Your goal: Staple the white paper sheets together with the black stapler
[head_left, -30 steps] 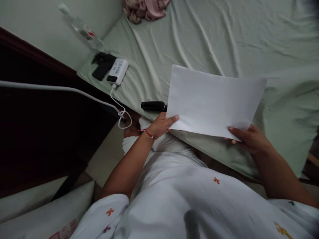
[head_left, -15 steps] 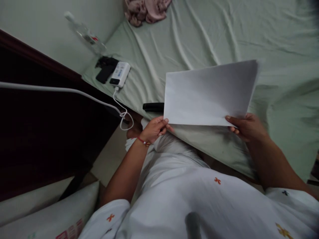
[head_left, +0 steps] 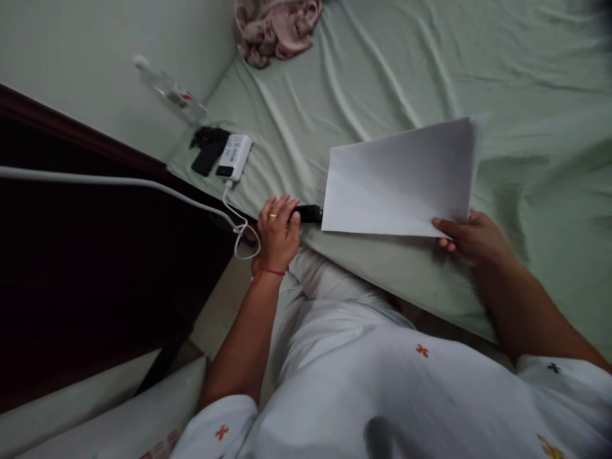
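Though thin, smooth paper [head_left: 394, 182] in right grip [head_left: 479, 242]

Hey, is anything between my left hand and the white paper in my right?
Yes. A black object lies on the green bed sheet, right between your left hand and the left edge of the white paper. Your fingers are at its far end; whether they grip it isn't clear.
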`<act>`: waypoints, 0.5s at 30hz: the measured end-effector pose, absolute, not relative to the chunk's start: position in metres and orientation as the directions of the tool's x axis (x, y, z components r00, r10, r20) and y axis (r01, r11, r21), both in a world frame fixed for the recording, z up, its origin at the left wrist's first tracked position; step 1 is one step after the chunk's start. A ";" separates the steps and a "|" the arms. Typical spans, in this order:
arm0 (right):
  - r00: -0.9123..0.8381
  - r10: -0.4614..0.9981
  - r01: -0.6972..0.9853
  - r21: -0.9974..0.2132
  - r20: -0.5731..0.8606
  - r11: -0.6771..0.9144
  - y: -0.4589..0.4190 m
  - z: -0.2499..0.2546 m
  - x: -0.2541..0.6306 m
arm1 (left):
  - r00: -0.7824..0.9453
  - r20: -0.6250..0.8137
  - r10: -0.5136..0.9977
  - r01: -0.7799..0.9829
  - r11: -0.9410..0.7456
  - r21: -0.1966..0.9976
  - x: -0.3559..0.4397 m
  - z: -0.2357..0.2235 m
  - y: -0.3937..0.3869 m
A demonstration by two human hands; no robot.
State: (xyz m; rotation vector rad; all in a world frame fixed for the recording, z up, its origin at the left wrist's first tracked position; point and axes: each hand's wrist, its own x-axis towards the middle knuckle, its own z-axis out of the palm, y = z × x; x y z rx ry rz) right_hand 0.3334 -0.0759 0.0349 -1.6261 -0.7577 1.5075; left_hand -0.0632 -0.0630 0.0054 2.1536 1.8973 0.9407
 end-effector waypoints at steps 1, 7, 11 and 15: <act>0.125 0.828 -0.088 -0.838 -0.546 -0.539 -0.076 0.036 0.332 | 0.053 0.339 0.939 0.853 -0.219 0.474 -0.064 0.001 -0.058; 0.137 0.799 -0.127 -0.811 -0.585 -0.572 -0.078 0.031 0.328 | 0.181 0.270 0.946 0.794 -0.303 0.528 -0.067 -0.016 -0.050; 0.158 0.798 -0.172 -0.812 -0.582 -0.558 -0.079 0.028 0.329 | 0.188 0.267 0.945 0.777 -0.309 0.549 -0.068 -0.014 -0.055; 0.168 0.798 -0.195 -0.813 -0.579 -0.549 -0.079 0.026 0.329 | 0.201 0.263 0.944 0.773 -0.317 0.549 -0.067 -0.013 -0.057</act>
